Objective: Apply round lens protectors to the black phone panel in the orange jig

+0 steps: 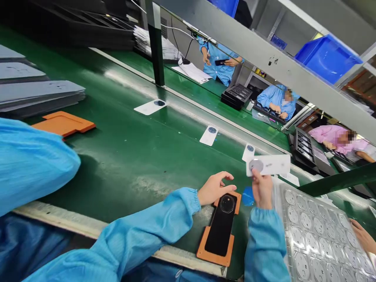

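Note:
My left hand (216, 188) hovers at the top end of an orange fixture (229, 250), its fingers apart and curved with nothing between them. A black phone-shaped panel (219, 231) with a round camera area lies in that fixture. To the right, my right hand (262, 188) pinches a white card (274, 164) by its end with the grey disc, holding it up above the bench. Beside my right forearm is a clear tray (323, 235) of round parts in rows.
White cards (209, 137) with dark discs lie along the green bench (126, 156). At the left are another orange fixture (69, 123), grey sheets (38, 92) and a blue sleeve (32, 156). A person's hand (364, 235) touches the tray's right side. People work beyond the rail.

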A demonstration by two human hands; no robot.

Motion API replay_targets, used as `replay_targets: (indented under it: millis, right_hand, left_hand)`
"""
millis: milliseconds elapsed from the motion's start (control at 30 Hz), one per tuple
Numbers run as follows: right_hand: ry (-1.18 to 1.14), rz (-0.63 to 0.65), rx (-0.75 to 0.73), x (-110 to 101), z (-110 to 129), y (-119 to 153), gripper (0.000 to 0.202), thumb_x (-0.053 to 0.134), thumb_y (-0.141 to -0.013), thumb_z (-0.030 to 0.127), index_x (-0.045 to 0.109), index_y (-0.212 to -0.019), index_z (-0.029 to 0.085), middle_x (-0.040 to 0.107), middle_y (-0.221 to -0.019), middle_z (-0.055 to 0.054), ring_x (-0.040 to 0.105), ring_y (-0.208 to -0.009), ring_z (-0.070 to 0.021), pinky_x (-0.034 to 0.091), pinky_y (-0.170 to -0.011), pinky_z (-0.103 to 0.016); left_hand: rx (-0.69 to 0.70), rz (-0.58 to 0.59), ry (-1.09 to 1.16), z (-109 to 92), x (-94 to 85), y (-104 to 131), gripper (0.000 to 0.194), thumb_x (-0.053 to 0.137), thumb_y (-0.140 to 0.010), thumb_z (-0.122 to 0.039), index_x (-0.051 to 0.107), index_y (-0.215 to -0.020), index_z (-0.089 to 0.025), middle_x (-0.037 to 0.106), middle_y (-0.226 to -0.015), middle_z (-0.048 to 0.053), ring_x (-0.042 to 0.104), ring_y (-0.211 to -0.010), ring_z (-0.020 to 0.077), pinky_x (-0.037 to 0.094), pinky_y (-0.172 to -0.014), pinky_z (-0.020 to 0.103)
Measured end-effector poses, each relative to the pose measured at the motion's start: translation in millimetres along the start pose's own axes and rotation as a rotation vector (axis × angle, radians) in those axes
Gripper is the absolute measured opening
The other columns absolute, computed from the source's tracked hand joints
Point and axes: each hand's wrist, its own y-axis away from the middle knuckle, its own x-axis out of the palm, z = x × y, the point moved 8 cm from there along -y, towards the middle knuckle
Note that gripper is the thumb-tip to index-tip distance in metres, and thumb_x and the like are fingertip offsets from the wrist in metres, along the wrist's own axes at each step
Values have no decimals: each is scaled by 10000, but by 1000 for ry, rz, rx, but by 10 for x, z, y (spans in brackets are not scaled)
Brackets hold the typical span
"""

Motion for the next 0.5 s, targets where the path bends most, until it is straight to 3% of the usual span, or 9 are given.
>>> replay_targets:
  millis: [100,200,300,400,500]
  right_hand:
    - [139,-28,45,-83,-9,-535,360,751,-760,444,617,-945,166,683,-964,-59,657,-920,-170,550,-793,-286]
    - [444,-11,168,-119,-309,-749,296,699,-846,401,612,-893,121,666,-871,-66,661,-832,-184,559,-787,-346]
    - [809,-64,189,-147,-496,-912,288,671,-890,343,605,-1055,116,631,-1060,-83,614,-995,-208,499,-931,-416]
    - [1109,-129,200,-108,-494,-1187,422,669,-889,366,552,-1216,126,501,-1313,-127,475,-1224,-273,373,-1063,-483]
    - [1291,-179,297,-59,-465,-1443,490,660,-894,391,516,-1284,133,429,-1386,-137,414,-1277,-304,339,-1079,-520]
  left_hand:
    - [-20,-17,-24,267,-69,-123,266,623,-797,-404,630,-944,-182,662,-1001,50,624,-837,179,518,-735,284]
    - [-17,-35,-37,471,-108,-164,195,582,-804,-350,612,-886,-175,652,-918,51,621,-862,187,522,-731,291]
    - [14,-39,-46,538,-97,-180,144,555,-819,-308,603,-867,-181,644,-891,40,617,-852,174,521,-729,285]
    - [42,-41,-75,537,-72,-182,108,565,-812,-273,605,-866,-189,640,-897,36,613,-851,172,517,-721,282]
    - [63,-44,-110,530,-57,-173,88,567,-818,-242,609,-877,-194,644,-911,35,617,-862,170,521,-718,272]
